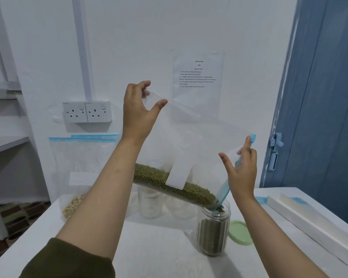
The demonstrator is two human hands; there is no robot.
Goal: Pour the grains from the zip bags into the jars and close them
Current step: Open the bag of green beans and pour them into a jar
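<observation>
Over the right half of the table (153, 249): clear zip bag (191, 137) held tilted, blue zip mouth down at the rim of an open clear jar (213, 229). Left hand (138, 109) up high, pinching the bag's bottom corner between thumb and curled fingers. Right hand (242, 171) lower, fingers pinching the blue zip edge, thumb spread out. Green beans (169, 183) bunched along the bag's lower side, running down to the mouth; white label (178, 173) on the bag face. Jar upright near the table's right edge, already well filled with dark green beans, mouth touching the bag opening. Pale green lid (240, 232) flat on the table just beside the jar, on its right. Two more clear jars (150, 203) farther back, behind the bag, contents hard to tell. Second zip bag (80, 167) with pale grains standing at the back left corner against the wall. Long white box (309, 219) along the right edge. Double wall socket (86, 111) and printed sheet (198, 77) on the wall behind.
</observation>
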